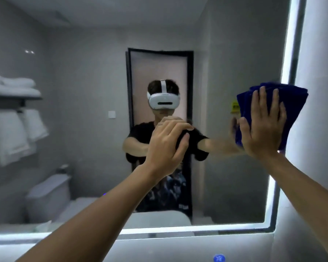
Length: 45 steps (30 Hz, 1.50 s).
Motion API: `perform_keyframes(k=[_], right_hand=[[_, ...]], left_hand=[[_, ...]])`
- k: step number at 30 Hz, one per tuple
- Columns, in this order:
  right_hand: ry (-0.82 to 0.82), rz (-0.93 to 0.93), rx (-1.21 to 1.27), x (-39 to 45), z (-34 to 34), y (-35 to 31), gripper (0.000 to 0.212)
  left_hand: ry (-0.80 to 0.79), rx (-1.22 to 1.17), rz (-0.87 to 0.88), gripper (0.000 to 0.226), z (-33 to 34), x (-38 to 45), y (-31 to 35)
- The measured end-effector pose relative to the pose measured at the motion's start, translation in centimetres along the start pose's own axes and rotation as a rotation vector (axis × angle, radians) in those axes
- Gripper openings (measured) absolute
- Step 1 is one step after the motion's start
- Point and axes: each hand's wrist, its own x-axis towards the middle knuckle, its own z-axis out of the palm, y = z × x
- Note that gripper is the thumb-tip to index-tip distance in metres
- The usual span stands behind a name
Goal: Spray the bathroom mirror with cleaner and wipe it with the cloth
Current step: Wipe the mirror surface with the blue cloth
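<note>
Towel shelf (13,95): far left, seen as a reflection; folded white towels stacked on top, two more hanging from the rail beneath. Soft, pale cloth.
Toilet (47,195): reflected lower left, white cistern, smooth, blurred.
Mirror (87,129): large flat glass on the wall, a lit white strip along its bottom and right edges. Reflects grey walls, a dark-framed door and the person in a white headset and black printed shirt.
Left hand (166,146): arm stretched forward and up, back of hand toward the camera, at mid-mirror. Fingers (178,126) loosely curved, close together, thumb alongside; holds nothing visible. Cannot tell whether the fingertips touch the glass.
Cloth (244,103): dark blue, folded in layers, nubby texture; flat against the mirror's right side, next to the lit edge.
Right hand (263,125): arm raised, palm pressing the cloth to the glass, fingers straight and slightly spread, pointing up.
Round blue button (219,258): bottom edge, below the mirror, white mark on it.
</note>
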Motion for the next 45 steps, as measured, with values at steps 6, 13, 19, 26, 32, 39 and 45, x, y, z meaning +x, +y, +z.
perform_keyframes(k=[6,13,19,26,32,39,45], right_hand=[[-0.021,-0.075,0.002,-2.5,0.4,-8.7,0.065],[-0.046,-0.136,-0.027,-2.3,0.9,-24.9,0.068],[-0.099,-0.255,0.071,-2.1,0.8,-41.5,0.067],[-0.154,-0.401,0.183,-3.4,1.1,-57.4,0.065],[-0.159,-0.56,0.31,-7.5,1.3,-70.1,0.06],[-0.16,-0.646,0.344,-8.7,1.7,-71.7,0.066],[-0.174,-0.657,0.385,-7.4,2.2,-64.7,0.065]], left_hand=[[0.064,0.004,-0.002,0.022,-4.9,-3.2,-2.8],[0.167,0.037,-0.104,0.018,-14.9,-8.3,-9.8],[0.225,0.177,-0.225,0.016,-25.7,-13.4,-15.5],[0.304,0.346,-0.485,0.018,-38.4,-20.5,-22.2],[0.263,0.481,-0.646,0.029,-45.8,-26.7,-23.4],[0.181,0.531,-0.58,0.031,-45.7,-26.1,-22.3],[0.181,0.426,-0.471,0.03,-39.6,-22.5,-20.5]])
